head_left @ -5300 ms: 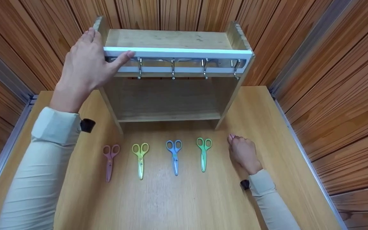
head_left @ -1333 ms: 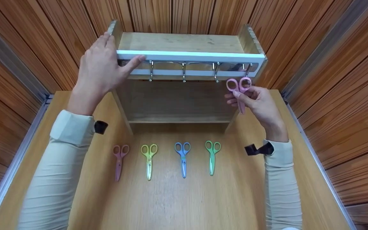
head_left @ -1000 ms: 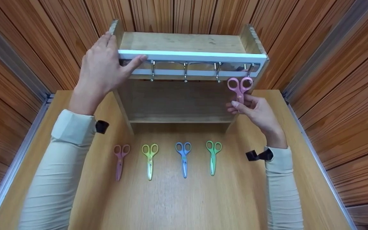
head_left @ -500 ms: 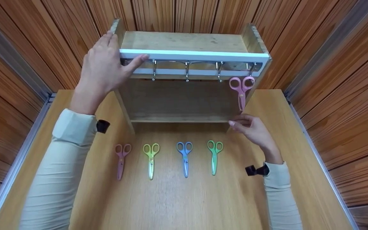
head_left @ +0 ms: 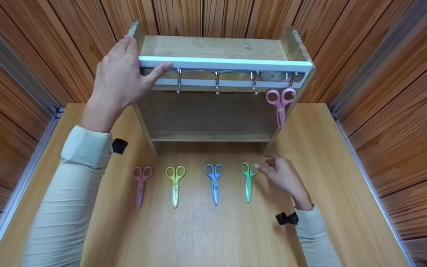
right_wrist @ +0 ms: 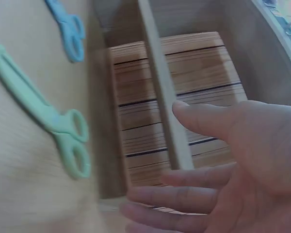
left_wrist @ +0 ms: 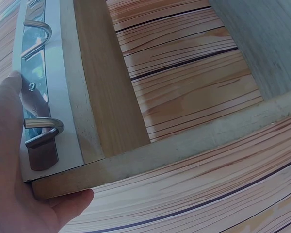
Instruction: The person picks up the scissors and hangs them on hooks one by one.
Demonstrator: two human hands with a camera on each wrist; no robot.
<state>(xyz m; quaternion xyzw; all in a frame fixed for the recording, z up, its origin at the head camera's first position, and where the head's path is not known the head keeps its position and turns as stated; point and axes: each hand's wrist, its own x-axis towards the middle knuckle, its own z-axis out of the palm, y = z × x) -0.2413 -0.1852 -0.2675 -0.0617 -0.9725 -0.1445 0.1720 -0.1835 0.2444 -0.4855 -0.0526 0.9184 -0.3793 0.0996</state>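
Note:
The left hand (head_left: 119, 78) holds the left end of the wooden shelf's white hook rail (head_left: 224, 62); its thumb lies over the rail's front, and in the left wrist view fingers wrap the shelf's side (left_wrist: 136, 160). Pink scissors (head_left: 280, 107) hang from the rightmost hook by one handle loop. The right hand (head_left: 282, 176) is just right of the green scissors (head_left: 248, 181), its fingers loosely spread and holding nothing; in the right wrist view the green scissors (right_wrist: 56, 124) lie apart from the fingers. Blue scissors (head_left: 214, 185) lie left of the green ones.
Yellow scissors (head_left: 175, 185) and darker pink scissors (head_left: 140, 187) lie on the table (head_left: 198, 237) further left, handles toward the shelf. Several metal hooks, one of them (head_left: 217, 82) near the middle, line the rail. Wood-patterned walls (head_left: 402, 129) stand behind and at both sides.
The right hand has brought pink scissors to the rightmost hook, let them go, and moved down toward the green scissors. The left hand keeps its place on the shelf.

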